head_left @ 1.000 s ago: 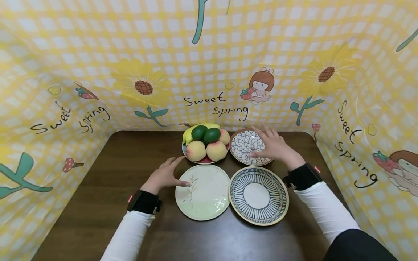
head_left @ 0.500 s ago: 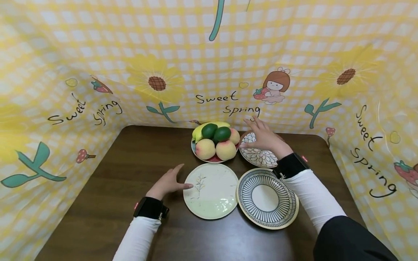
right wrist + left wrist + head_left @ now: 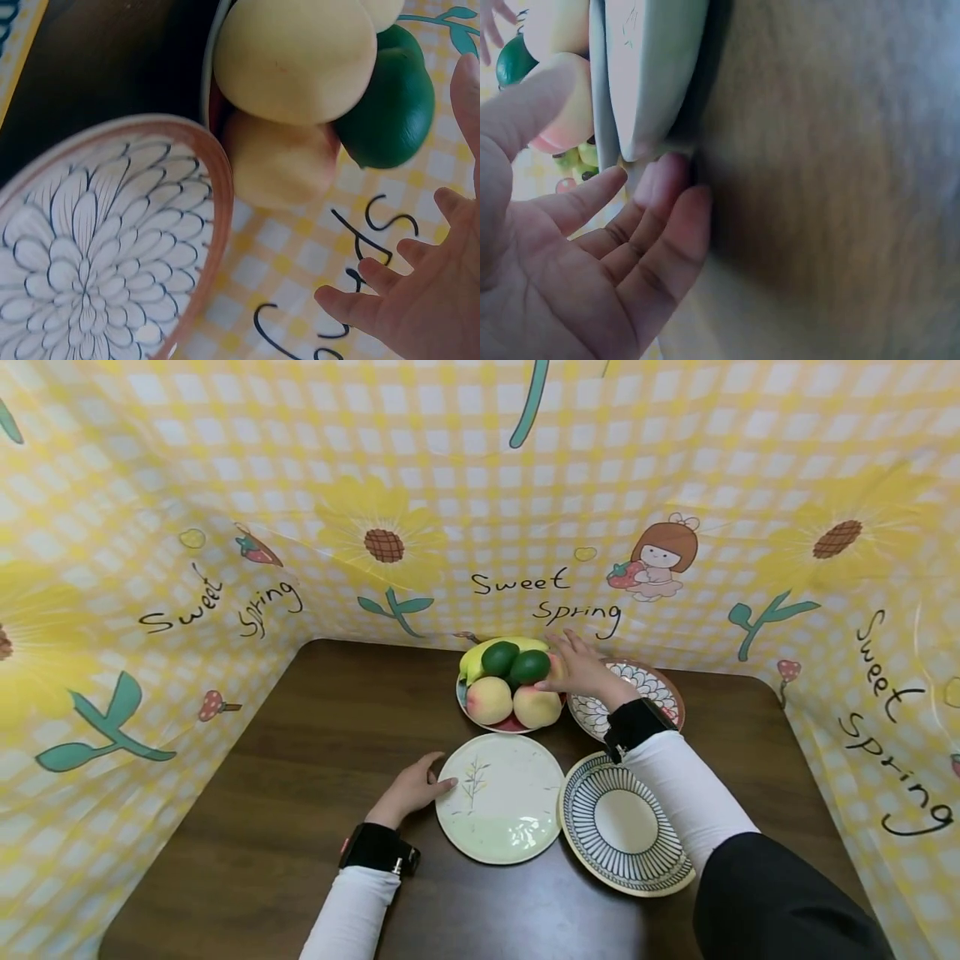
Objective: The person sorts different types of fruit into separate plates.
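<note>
My left hand (image 3: pixel 412 789) is at the left rim of a pale green plate (image 3: pixel 517 802) with a twig pattern. In the left wrist view its fingers (image 3: pixel 664 262) are loosely bent, fingertips right at the rim. My right hand (image 3: pixel 585 672) reaches over the right side of a plate (image 3: pixel 510 725) of fruit, fingers spread and holding nothing. This plate carries several peaches (image 3: pixel 490 700), two dark green fruits (image 3: pixel 530 667) and yellow bananas (image 3: pixel 480 658). In the right wrist view, the spread fingers (image 3: pixel 349 307) are apart from a peach (image 3: pixel 296 60) and a green fruit (image 3: pixel 390 105).
A brown-rimmed plate (image 3: pixel 663 689) with a petal pattern stands right of the fruit, partly behind my right hand and wrist. In front of it lies a black-striped plate (image 3: pixel 622 818), partly covered by my right sleeve. Yellow checked cloth (image 3: pixel 450 510) walls the brown table (image 3: pixel 322 735).
My right hand has moved left from above the petal-patterned plate to the fruit. My left hand stays by the pale green plate. The whole head view has shifted.
</note>
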A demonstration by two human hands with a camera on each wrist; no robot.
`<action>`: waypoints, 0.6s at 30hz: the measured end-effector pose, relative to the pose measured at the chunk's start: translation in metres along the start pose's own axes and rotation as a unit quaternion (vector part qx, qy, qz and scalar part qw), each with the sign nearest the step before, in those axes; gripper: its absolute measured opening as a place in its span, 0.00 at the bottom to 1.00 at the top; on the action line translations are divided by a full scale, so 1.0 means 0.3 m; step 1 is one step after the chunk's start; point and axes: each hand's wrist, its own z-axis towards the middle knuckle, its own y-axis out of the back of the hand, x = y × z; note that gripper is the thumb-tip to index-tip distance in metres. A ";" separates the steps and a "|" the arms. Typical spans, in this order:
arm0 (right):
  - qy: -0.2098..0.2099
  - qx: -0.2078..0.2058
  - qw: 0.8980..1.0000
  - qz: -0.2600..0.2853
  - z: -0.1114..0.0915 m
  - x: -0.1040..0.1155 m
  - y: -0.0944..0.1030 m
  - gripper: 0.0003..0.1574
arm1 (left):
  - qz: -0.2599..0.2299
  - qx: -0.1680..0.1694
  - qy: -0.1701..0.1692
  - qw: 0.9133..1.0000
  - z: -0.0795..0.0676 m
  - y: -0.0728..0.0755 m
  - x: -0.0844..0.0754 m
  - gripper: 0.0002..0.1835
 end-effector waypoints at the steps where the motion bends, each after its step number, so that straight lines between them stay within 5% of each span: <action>1: 0.001 0.000 1.000 -0.002 0.009 0.002 -0.007 0.61 | -0.005 -0.003 0.006 1.000 0.000 -0.004 0.003 0.33; 18: 0.010 -0.001 1.000 0.011 0.074 0.041 -0.052 0.61 | -0.040 -0.009 0.040 0.998 0.009 -0.027 0.018 0.29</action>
